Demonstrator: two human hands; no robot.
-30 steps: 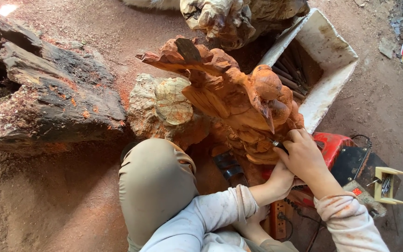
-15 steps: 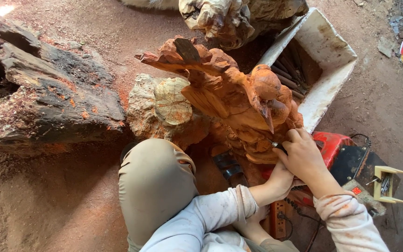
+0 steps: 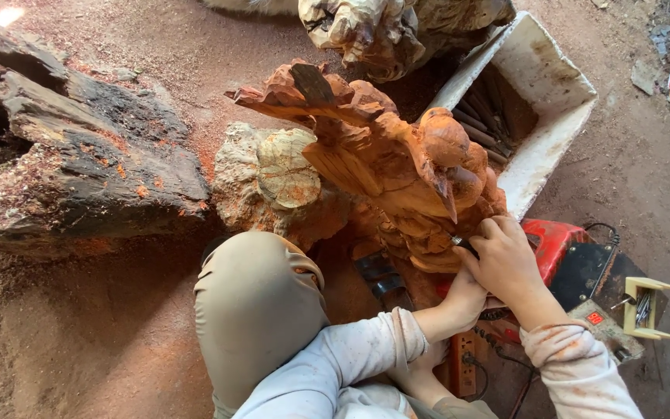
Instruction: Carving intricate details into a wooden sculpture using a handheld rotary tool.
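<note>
Hands (image 3: 498, 260) clenched on small tool (image 3: 459, 242) | wood carving (image 3: 397, 163) long axis upper-left to lower-right

The reddish-orange carved wooden figure (image 3: 397, 163) looks matt, its cut facets smooth but the edges rough. Left of it, a dark, charred-looking log (image 3: 79, 163) is cracked and coarse. Right of it sit a white foam-like box (image 3: 552, 85) with a chalky, scuffed surface and a glossy red plastic machine housing (image 3: 552, 237).
</note>
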